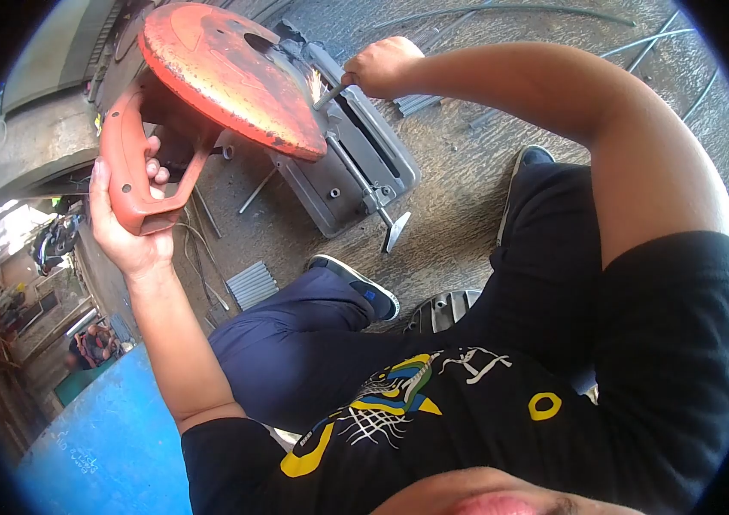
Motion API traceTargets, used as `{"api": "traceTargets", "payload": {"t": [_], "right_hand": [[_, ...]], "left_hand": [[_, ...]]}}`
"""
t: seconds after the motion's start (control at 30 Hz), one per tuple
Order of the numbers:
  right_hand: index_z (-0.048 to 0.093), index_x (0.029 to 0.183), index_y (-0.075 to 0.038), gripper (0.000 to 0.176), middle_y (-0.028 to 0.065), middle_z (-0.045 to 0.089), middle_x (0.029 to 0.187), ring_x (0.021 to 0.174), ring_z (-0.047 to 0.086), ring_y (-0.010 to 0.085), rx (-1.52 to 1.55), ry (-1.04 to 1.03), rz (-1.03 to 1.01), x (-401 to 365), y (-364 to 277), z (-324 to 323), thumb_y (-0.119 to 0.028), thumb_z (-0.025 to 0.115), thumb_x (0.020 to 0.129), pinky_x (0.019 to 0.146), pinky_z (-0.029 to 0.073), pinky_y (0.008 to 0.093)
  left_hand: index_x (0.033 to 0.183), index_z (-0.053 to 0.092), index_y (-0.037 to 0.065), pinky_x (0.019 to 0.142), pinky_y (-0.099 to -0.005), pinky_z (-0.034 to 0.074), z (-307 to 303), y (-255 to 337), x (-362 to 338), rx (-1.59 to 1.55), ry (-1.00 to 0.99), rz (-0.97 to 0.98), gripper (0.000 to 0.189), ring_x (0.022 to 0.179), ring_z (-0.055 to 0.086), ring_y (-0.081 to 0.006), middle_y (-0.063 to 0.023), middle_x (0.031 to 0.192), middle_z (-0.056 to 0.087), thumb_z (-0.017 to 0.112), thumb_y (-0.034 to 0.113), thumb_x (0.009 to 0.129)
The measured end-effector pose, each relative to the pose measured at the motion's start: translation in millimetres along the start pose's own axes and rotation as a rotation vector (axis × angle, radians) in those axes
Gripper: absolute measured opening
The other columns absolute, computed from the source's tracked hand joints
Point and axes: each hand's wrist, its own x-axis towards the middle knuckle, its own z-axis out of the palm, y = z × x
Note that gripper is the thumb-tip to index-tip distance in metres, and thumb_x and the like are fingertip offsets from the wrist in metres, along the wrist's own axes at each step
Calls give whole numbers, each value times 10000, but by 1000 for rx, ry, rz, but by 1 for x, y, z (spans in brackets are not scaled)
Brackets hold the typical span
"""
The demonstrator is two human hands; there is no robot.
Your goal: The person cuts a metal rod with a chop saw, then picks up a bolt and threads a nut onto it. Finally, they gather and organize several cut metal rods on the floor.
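Note:
My left hand is wrapped round the red handle of a cut-off saw. The saw's worn orange-red blade guard rises above the handle and hides the blade. Sparks show beside the guard's right edge. Closed round the far end of a thin metal rod, my right hand is to the right of the guard. The rod lies over the saw's grey metal base, its near end by the guard. A clamp screw with a flat handle sticks out from the base's near side.
Long thin rods lie on the floor at the top right. A bundle of short grey rods is near my left shoe. A blue surface is at the lower left. My right shoe stands right of the base.

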Motion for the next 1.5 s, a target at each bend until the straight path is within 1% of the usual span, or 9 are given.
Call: {"api": "traceTargets", "payload": {"t": [0.17, 0.23, 0.4, 0.77, 0.97, 1.03, 1.33, 1.4, 1.5], "right_hand": [[663, 968, -193, 262, 56, 676, 895, 895, 639, 263, -2, -3, -9, -1, -2, -3, -366, 473, 922, 763, 492, 408], [666, 1036, -201, 305, 48, 675, 979, 982, 631, 245, -24, -93, 34, -1, -4, -8, -386, 447, 932, 821, 490, 384], [658, 1046, -204, 295, 48, 673, 975, 977, 632, 245, -38, -111, 19, -1, -4, -11, -382, 454, 928, 810, 494, 388], [653, 1065, -209, 269, 35, 670, 992, 968, 634, 243, -29, -95, -23, 2, 0, -6, -300, 455, 908, 801, 503, 391], [656, 1056, -209, 267, 28, 671, 1001, 974, 633, 237, -33, -109, 9, 4, -1, -6, -321, 461, 911, 807, 501, 390], [657, 970, -205, 232, 54, 669, 907, 901, 633, 260, -23, -46, -27, 5, 3, 1, -335, 473, 912, 756, 492, 406], [664, 975, -228, 208, 29, 669, 913, 900, 636, 243, -16, -7, -63, 5, 7, 4, -327, 493, 909, 749, 499, 389], [659, 1009, -208, 259, 34, 667, 953, 940, 632, 239, -29, -47, -53, 1, 3, -2, -361, 468, 924, 785, 494, 385], [655, 1042, -192, 305, 36, 666, 991, 983, 626, 234, -43, -87, -44, -2, 1, -7, -388, 446, 937, 823, 489, 379]], "left_hand": [[1321, 386, -69, 780, -326, 427, 1, 0, 0, -17, 1, -21, 574, 847, 500, -200, -202, 1087, 543, 418, 365, 946], [1325, 388, -60, 786, -327, 431, 3, 0, -2, -30, -2, -36, 575, 857, 507, -204, -203, 1096, 543, 415, 371, 945], [1333, 399, -28, 829, -338, 450, 4, -1, -3, -11, 12, -42, 602, 927, 528, -224, -204, 1148, 541, 418, 417, 929], [1331, 406, -26, 820, -341, 463, 5, -3, -3, -6, 17, -20, 604, 921, 542, -222, -204, 1151, 551, 428, 420, 923], [1326, 414, -25, 831, -344, 466, 5, -4, -4, -7, 22, -20, 602, 930, 547, -224, -201, 1154, 556, 423, 423, 925], [1324, 417, -25, 835, -345, 466, 5, -4, -4, -1, 31, -19, 602, 934, 548, -225, -201, 1154, 557, 419, 426, 925], [1307, 425, -42, 778, -316, 462, 8, -4, -5, 17, 63, -3, 616, 893, 555, -197, -203, 1114, 578, 411, 437, 920], [1324, 416, -29, 846, -349, 461, 3, -4, -4, -1, 19, -13, 608, 941, 547, -230, -205, 1163, 552, 403, 432, 928], [1327, 410, -32, 842, -348, 458, 5, -5, -4, 5, 29, -5, 610, 942, 542, -231, -208, 1160, 549, 403, 430, 928]]}}
